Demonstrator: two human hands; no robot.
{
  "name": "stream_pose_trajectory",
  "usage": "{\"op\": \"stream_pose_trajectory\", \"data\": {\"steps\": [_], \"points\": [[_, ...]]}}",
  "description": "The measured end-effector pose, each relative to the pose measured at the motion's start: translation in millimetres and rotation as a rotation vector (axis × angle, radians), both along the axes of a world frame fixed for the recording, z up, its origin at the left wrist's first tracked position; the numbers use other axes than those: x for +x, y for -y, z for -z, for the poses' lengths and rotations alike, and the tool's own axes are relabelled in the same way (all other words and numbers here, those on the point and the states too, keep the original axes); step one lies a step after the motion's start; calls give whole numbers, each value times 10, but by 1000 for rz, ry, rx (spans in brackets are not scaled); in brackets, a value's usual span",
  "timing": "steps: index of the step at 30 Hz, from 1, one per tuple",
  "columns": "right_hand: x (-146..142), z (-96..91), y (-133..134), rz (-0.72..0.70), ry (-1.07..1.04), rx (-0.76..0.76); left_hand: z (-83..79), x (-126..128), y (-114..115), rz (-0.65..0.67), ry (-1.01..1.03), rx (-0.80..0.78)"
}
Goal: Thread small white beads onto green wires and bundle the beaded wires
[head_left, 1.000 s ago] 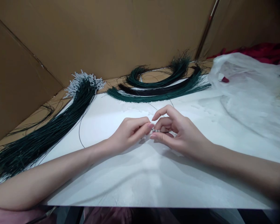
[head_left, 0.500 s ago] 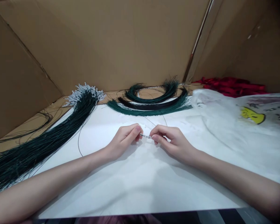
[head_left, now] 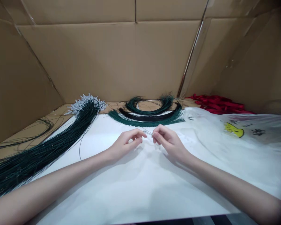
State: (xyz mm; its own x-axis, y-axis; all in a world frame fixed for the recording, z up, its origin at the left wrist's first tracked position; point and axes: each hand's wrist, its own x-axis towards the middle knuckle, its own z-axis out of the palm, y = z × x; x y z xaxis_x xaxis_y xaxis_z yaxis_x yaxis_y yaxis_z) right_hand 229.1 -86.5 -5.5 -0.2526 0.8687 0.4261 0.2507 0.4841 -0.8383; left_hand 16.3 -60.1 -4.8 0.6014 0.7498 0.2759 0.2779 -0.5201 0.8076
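Observation:
Over the white surface, my right hand [head_left: 166, 140] pinches a thin dark wire between thumb and forefinger. A short string of small pale beads [head_left: 147, 132] shows on it, in the gap between my hands. My left hand [head_left: 128, 142] is open beside the beads, thumb and forefinger parted and holding nothing that I can see. Whether a fingertip touches the beads I cannot tell. To the left lies a thick bundle of dark green wires [head_left: 61, 137], its far end topped with a cluster of pale beaded tips [head_left: 86, 104].
Curved bundles of green and black wire [head_left: 150, 118] lie beyond my hands. At right a translucent plastic bag [head_left: 213, 134] with a yellow print spreads over the white board [head_left: 121, 193]. Red ribbon-like material [head_left: 220, 104] is heaped behind it. Cardboard walls [head_left: 107, 59] enclose the back and sides.
My left thumb and forefinger have come apart and released the beaded end. My right hand keeps its pinch. The camera view has tilted upward, showing more of the cardboard wall.

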Motion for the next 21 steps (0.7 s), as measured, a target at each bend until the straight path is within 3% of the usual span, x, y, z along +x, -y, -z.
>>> {"op": "stream_pose_trajectory", "data": {"steps": [3, 6, 7, 9, 11, 14, 17, 19, 21], "points": [[-101, -233, -183, -16, -118, 42, -24, 195, -246, 93, -35, 143], [-240, -589, -404, -93, -240, 72, -127, 482, -596, 146, -26, 396], [-282, -720, -469, -111, -237, 64, -189, 562, -718, 156, -65, 510], [-343, -983, -570, -84, -219, 72, -353, 642, -955, 141, -102, 584], [-364, -1232, -618, -20, -238, 84, -551, 572, -1174, 102, -151, 642], [-319, -1565, -604, 59, -303, 95, -871, 171, -1450, -12, -222, 713], [-212, -1825, -580, 67, -363, 111, -1195, -478, -1601, -159, -281, 763], [-146, -1935, -620, 85, -457, 141, -1406, -962, -1588, -369, -466, 852], [-127, -1979, -726, 60, -537, 143, -1591, -1427, -1472, -453, -656, 847]]}}
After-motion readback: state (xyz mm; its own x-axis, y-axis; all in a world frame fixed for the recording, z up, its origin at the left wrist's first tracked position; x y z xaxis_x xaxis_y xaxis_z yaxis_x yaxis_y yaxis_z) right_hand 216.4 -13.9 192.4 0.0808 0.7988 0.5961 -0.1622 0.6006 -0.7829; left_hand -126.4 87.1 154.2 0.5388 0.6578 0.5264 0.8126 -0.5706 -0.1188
